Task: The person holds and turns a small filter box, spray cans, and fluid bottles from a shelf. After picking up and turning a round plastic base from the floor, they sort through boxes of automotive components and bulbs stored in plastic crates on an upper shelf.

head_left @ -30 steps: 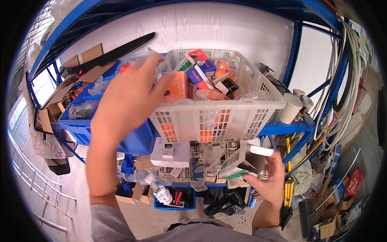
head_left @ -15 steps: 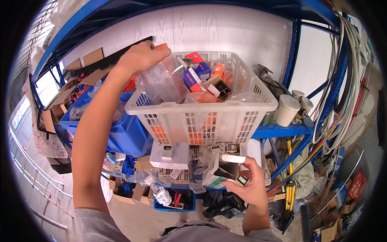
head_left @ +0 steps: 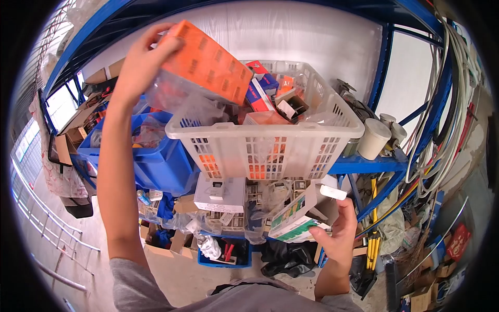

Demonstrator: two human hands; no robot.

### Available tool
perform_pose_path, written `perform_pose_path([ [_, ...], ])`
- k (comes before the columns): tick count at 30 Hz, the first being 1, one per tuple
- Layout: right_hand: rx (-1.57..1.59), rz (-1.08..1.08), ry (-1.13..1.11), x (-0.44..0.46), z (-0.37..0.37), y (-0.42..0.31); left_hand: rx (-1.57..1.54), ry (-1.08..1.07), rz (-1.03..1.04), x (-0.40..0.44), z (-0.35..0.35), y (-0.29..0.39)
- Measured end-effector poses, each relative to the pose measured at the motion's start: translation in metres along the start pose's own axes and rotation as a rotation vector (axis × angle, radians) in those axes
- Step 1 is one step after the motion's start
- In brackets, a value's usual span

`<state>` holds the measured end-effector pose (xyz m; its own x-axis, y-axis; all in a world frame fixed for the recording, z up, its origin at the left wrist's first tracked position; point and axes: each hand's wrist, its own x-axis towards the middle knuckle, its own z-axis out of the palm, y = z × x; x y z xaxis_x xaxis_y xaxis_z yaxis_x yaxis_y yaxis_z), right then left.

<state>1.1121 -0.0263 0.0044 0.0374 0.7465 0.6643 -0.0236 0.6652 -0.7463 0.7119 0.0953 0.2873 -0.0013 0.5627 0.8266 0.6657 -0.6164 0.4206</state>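
Observation:
My left hand point(head_left: 148, 60) grips the upper left end of an orange box point(head_left: 208, 62), which is tilted over the left part of a white plastic basket point(head_left: 265, 132). Clear plastic film hangs below that box. Red-and-blue boxes point(head_left: 257, 96) and an open small box point(head_left: 292, 108) lie inside the basket. Lower right, my right hand point(head_left: 338, 231) holds an open white-and-green box point(head_left: 304, 216) by its side, with its flap up near the fingertips.
A blue bin point(head_left: 163, 161) with plastic bags stands left of the basket. White containers point(head_left: 374, 139) sit on the blue shelf at right, beside hanging cables point(head_left: 452, 88). A white box point(head_left: 221, 195) and several small boxes occupy the lower shelf.
My left hand has pulled the orange box up out of the basket, tilting it. My right hand first moved left, then back right, still holding the white-and-green box.

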Motion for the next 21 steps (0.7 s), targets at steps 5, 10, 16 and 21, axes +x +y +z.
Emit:
perform_pose_path([
  [5,0.134,0.037,-0.015,0.004,0.009,-0.012,-0.155,-0.048,-0.053,-0.019,-0.025,-0.017],
  [10,0.123,-0.056,0.067,0.010,0.020,-0.017,-0.200,-0.186,-0.038,-0.046,-0.039,-0.003],
  [16,0.050,-0.251,0.305,0.040,0.013,-0.048,0.087,-0.211,0.258,-0.099,-0.034,0.033],
  [21,-0.022,-0.422,0.414,0.091,0.011,-0.075,0.327,-0.181,0.493,-0.120,-0.025,0.053],
])
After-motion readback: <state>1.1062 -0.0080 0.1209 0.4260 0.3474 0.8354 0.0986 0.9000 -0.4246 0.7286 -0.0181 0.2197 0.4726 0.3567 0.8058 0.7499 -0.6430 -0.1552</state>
